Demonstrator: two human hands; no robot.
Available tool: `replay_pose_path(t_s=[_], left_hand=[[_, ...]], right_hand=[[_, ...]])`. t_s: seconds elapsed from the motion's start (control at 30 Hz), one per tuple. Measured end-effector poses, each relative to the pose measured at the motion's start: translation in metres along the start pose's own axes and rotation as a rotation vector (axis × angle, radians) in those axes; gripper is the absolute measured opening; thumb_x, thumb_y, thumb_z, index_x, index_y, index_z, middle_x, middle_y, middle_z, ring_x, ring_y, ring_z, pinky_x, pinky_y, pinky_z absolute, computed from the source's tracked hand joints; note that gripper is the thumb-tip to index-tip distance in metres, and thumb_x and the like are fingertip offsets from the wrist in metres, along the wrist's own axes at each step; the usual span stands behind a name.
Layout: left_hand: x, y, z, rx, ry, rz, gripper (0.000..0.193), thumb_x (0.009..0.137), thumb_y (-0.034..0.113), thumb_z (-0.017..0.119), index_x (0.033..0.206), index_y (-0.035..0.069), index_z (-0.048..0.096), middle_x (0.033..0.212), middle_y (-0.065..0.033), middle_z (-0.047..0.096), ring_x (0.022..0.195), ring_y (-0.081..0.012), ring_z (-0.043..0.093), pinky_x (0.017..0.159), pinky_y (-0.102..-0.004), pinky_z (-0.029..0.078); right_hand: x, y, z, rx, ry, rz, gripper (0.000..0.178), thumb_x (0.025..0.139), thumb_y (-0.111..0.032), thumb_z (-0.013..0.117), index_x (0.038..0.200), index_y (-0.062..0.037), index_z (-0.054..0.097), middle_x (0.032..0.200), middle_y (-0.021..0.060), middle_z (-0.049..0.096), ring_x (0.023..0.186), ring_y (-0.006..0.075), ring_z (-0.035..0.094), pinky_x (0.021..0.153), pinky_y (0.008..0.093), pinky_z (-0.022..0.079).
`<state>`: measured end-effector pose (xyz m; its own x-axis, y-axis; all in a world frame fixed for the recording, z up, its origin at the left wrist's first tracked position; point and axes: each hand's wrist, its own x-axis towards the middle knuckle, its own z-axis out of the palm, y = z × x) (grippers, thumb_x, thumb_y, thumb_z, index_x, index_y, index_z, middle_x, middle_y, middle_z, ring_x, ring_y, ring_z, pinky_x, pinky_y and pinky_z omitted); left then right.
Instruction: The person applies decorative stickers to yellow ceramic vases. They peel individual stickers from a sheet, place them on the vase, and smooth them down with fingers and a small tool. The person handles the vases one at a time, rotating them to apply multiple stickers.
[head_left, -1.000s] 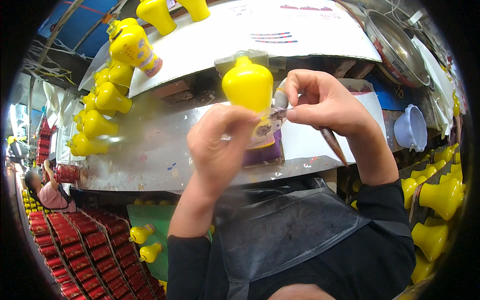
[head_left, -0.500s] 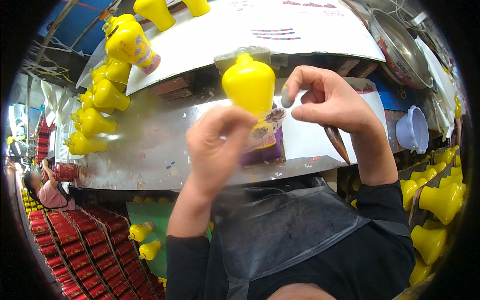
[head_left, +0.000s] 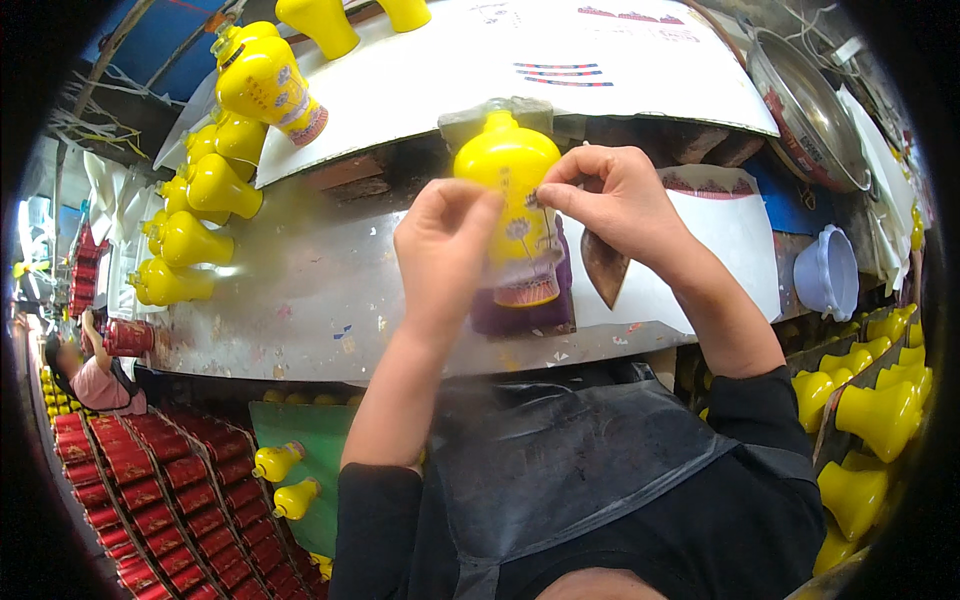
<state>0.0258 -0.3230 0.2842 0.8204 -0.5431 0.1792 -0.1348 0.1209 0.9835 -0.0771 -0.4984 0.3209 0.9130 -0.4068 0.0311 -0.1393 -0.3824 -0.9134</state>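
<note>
A glossy yellow bottle (head_left: 500,150) lies in front of me, its neck on a grey pad (head_left: 455,122) and its base over a purple cloth (head_left: 567,290). A thin clear decal (head_left: 520,232) with purple flowers is spread over its body. My left hand (head_left: 440,245), slightly blurred, pinches the decal's left edge. Finger and thumb of my right hand (head_left: 630,205) close on its upper right edge. A brown pointed scraper (head_left: 605,270) is tucked under the right hand's curled fingers. A pink patterned band (head_left: 527,292) circles the bottle near its base.
A decorated yellow bottle (head_left: 265,85) and several plain ones (head_left: 195,240) stand at the left. Striped strips (head_left: 562,75) lie on a white board (head_left: 420,80). A lilac basin (head_left: 826,270) and metal pan (head_left: 800,110) are right. A person (head_left: 95,375) works far left, near red boxes (head_left: 180,490).
My right hand has moved left and down onto the bottle and taken hold of the decal's other edge. The decal, held in front of the bottle before, now lies against it.
</note>
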Motion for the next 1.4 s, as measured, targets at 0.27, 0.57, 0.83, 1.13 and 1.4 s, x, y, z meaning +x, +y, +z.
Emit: replay_pose_path(t_s=[0.27, 0.57, 0.83, 1.13, 1.4], left_hand=[[0.029, -0.039, 0.001, 0.108, 0.132, 0.131, 0.012, 0.090, 0.009, 0.077, 0.094, 0.002, 0.068, 0.099, -0.0034, 0.061, 0.089, -0.0098, 0.058, 0.079, -0.0263, 0.048], [0.022, -0.055, 0.002, 0.182, 0.137, 0.160, 0.038, 0.102, 0.022, 0.059, 0.134, 0.001, 0.054, 0.132, -0.0122, 0.053, 0.121, -0.0226, 0.052, 0.105, -0.0359, 0.042], [0.018, -0.069, -0.009, 0.648, -0.129, 0.461, 0.091, 0.100, 0.060, 0.054, 0.158, -0.003, 0.025, 0.156, -0.0287, 0.032, 0.144, -0.0457, 0.031, 0.120, -0.0553, 0.023], [0.021, -0.062, -0.009, 0.769, -0.151, 0.567, 0.090, 0.098, 0.066, 0.052, 0.158, 0.001, 0.031, 0.156, -0.0294, 0.034, 0.144, -0.0475, 0.033, 0.120, -0.0567, 0.024], [0.019, -0.068, -0.008, 0.641, -0.182, 0.451, 0.097, 0.098, 0.064, 0.053, 0.161, -0.002, 0.020, 0.159, -0.0306, 0.030, 0.148, -0.0480, 0.029, 0.122, -0.0558, 0.022]], right_hand=[[0.015, 0.013, 0.009, -0.148, 0.108, -0.104, 0.013, 0.090, -0.012, 0.077, 0.091, 0.0003, 0.072, 0.080, 0.0005, 0.069, 0.069, 0.0037, 0.059, 0.064, 0.0201, 0.050], [0.030, 0.024, -0.002, -0.204, 0.177, -0.289, 0.022, 0.101, -0.024, 0.066, 0.113, -0.0071, 0.073, 0.098, 0.0112, 0.067, 0.082, 0.0145, 0.064, 0.075, 0.0250, 0.052], [0.030, 0.016, 0.012, -0.741, 0.184, -0.546, 0.033, 0.100, -0.028, 0.064, 0.132, -0.0208, 0.071, 0.090, 0.0161, 0.063, 0.066, 0.0250, 0.063, 0.062, 0.0342, 0.053], [0.023, 0.017, 0.019, -0.752, 0.180, -0.700, 0.043, 0.091, -0.024, 0.073, 0.133, -0.0199, 0.068, 0.094, 0.0197, 0.067, 0.071, 0.0290, 0.074, 0.061, 0.0368, 0.060], [0.024, 0.029, 0.018, -0.885, 0.093, -0.607, 0.057, 0.095, -0.027, 0.069, 0.150, -0.0266, 0.052, 0.103, 0.0197, 0.065, 0.076, 0.0285, 0.074, 0.063, 0.0350, 0.061]])
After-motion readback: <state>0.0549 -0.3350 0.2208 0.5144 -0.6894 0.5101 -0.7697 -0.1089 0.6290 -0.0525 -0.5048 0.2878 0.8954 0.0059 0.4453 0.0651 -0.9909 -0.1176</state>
